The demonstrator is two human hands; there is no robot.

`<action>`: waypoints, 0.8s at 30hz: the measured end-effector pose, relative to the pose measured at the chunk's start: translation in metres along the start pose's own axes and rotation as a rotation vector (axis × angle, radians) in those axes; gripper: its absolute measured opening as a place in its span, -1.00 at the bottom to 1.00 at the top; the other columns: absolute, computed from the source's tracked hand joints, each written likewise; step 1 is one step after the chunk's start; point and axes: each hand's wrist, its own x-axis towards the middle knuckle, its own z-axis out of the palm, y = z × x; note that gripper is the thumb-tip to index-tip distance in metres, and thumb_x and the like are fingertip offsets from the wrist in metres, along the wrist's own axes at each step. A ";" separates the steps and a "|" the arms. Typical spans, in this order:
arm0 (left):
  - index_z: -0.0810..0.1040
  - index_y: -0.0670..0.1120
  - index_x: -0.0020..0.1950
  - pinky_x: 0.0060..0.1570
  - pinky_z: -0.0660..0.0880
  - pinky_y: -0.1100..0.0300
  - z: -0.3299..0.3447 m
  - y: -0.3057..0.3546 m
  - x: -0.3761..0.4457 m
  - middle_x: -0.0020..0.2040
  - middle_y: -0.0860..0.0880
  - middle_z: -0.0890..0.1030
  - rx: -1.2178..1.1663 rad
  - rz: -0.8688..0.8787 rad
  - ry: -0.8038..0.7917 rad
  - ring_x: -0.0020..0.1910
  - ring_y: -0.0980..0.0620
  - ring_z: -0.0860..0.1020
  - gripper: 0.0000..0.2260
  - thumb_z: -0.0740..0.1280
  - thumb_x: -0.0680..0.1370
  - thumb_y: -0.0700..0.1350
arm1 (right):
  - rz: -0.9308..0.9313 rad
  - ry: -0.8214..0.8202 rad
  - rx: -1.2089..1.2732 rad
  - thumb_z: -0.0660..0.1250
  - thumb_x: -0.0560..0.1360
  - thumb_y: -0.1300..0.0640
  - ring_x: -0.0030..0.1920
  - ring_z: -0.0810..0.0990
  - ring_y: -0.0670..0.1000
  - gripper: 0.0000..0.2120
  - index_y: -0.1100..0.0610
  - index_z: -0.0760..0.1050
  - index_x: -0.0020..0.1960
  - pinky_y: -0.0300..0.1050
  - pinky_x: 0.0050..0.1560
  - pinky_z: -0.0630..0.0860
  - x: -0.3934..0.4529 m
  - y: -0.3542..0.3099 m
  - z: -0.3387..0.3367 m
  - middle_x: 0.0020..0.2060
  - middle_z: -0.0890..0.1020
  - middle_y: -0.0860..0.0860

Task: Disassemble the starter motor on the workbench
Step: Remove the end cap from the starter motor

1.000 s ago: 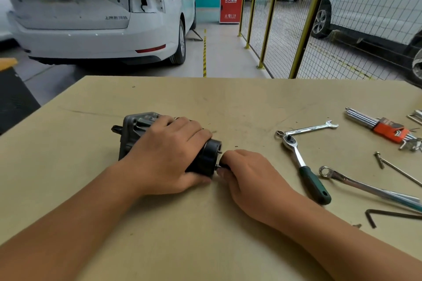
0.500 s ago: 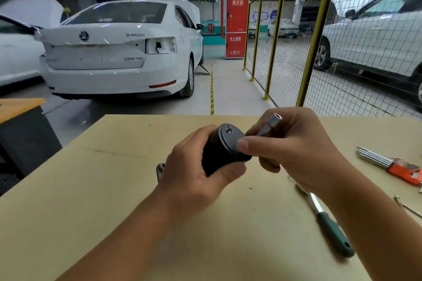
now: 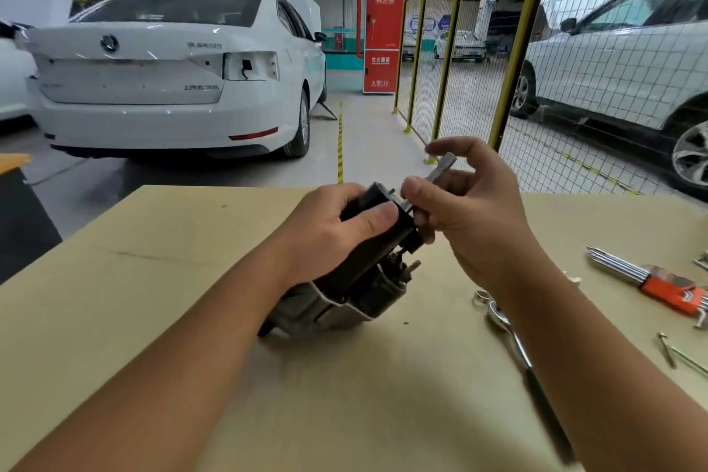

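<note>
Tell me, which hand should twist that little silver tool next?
Probably the right hand: it already pinches the silver socket against the end of the starter motor. The left hand is busy gripping the motor.

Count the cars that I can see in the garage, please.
4: a white sedan behind the table, a sliver of one at far left, one behind the right fence, one far back. Others may be hidden.

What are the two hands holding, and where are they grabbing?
The left hand grips the black starter motor around its upper end. The right hand pinches a slim silver socket tool at its middle.
</note>
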 end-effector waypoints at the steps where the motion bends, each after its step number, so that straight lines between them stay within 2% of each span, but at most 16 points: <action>1: 0.66 -0.05 0.15 0.08 0.61 -0.29 0.000 -0.002 0.002 0.00 -0.10 0.72 0.003 -0.006 -0.004 0.00 -0.15 0.71 -0.55 0.39 0.49 0.29 | 0.011 0.004 0.050 0.53 0.43 0.33 -0.43 0.54 0.08 -0.68 0.17 0.51 0.11 -0.09 -0.47 0.46 -0.001 0.005 -0.001 -0.35 0.57 0.26; 4: 0.61 0.03 0.20 0.11 0.63 -0.22 -0.001 -0.003 0.004 0.04 -0.03 0.72 0.051 -0.021 -0.049 0.04 -0.05 0.71 -0.45 0.45 0.37 0.36 | 0.017 -0.037 0.103 0.50 0.44 0.31 -0.39 0.56 0.07 -0.69 0.19 0.54 0.16 -0.07 -0.45 0.49 -0.002 0.009 -0.004 -0.22 0.59 0.42; 7: 0.57 0.16 0.20 0.10 0.65 -0.07 -0.002 -0.003 0.003 0.05 0.11 0.70 0.206 -0.020 -0.058 0.03 0.12 0.69 -0.38 0.57 0.20 0.32 | 0.044 -0.124 0.097 0.47 0.47 0.32 -0.34 0.57 0.10 -0.68 0.19 0.55 0.20 -0.03 -0.37 0.54 -0.002 0.000 -0.009 -0.17 0.62 0.37; 9: 0.57 0.18 0.18 0.07 0.66 -0.06 -0.003 -0.002 0.003 0.02 0.13 0.70 0.223 -0.024 -0.065 0.00 0.13 0.69 -0.40 0.60 0.18 0.25 | 0.028 -0.143 -0.061 0.44 0.51 0.31 -0.38 0.56 0.13 -0.77 0.19 0.57 0.15 -0.01 -0.38 0.56 -0.001 -0.010 -0.013 -0.23 0.60 0.36; 12: 0.59 0.17 0.17 0.04 0.67 -0.04 -0.006 -0.004 0.003 0.01 0.13 0.70 0.211 0.002 -0.087 -0.01 0.12 0.69 -0.44 0.61 0.21 0.19 | -0.085 -0.161 -0.374 0.42 0.58 0.19 -0.53 0.50 0.02 -0.93 0.18 0.62 0.04 -0.15 -0.53 0.42 0.003 -0.023 -0.017 -0.37 0.62 0.21; 14: 0.60 0.15 0.16 0.04 0.68 -0.04 -0.007 -0.006 0.002 0.00 0.11 0.71 0.187 0.021 -0.099 -0.01 0.08 0.70 -0.47 0.62 0.23 0.14 | -0.176 -0.178 -0.533 0.43 0.58 0.12 -0.56 0.51 -0.11 -0.87 0.19 0.64 -0.06 -0.29 -0.53 0.37 0.004 -0.032 -0.019 -0.43 0.63 0.08; 15: 0.61 0.15 0.15 0.04 0.68 -0.04 -0.007 -0.006 0.002 -0.01 0.10 0.71 0.173 0.020 -0.104 -0.01 0.07 0.71 -0.49 0.62 0.25 0.11 | -0.194 -0.190 -0.601 0.44 0.57 0.09 -0.56 0.52 -0.12 -0.85 0.18 0.64 -0.10 -0.33 -0.52 0.37 0.004 -0.036 -0.020 -0.44 0.64 0.04; 17: 0.61 0.15 0.15 0.03 0.69 -0.06 -0.008 -0.005 0.000 -0.02 0.09 0.71 0.160 0.013 -0.113 -0.03 0.06 0.71 -0.53 0.64 0.27 0.04 | -0.171 -0.236 -0.665 0.47 0.54 0.11 -0.57 0.51 -0.08 -0.86 0.16 0.64 -0.14 -0.28 -0.52 0.40 0.003 -0.044 -0.020 -0.44 0.64 0.03; 21: 0.62 0.13 0.17 0.07 0.68 -0.09 -0.009 -0.005 -0.002 0.02 0.08 0.71 0.160 0.039 -0.122 0.00 0.05 0.71 -0.51 0.63 0.28 0.04 | -0.170 -0.357 -0.734 0.47 0.51 0.27 -0.53 0.57 -0.06 -0.90 0.11 0.62 -0.14 -0.20 -0.48 0.49 0.004 -0.054 -0.023 -0.43 0.63 -0.01; 24: 0.62 0.11 0.19 0.10 0.66 -0.11 -0.007 -0.005 -0.004 0.03 0.07 0.71 0.161 0.061 -0.121 0.02 0.05 0.71 -0.50 0.63 0.28 0.04 | -0.187 -0.406 -0.889 0.44 0.53 0.23 -0.36 0.61 -0.17 -0.87 0.01 0.65 -0.10 -0.38 -0.34 0.46 0.005 -0.057 -0.021 -0.38 0.63 -0.22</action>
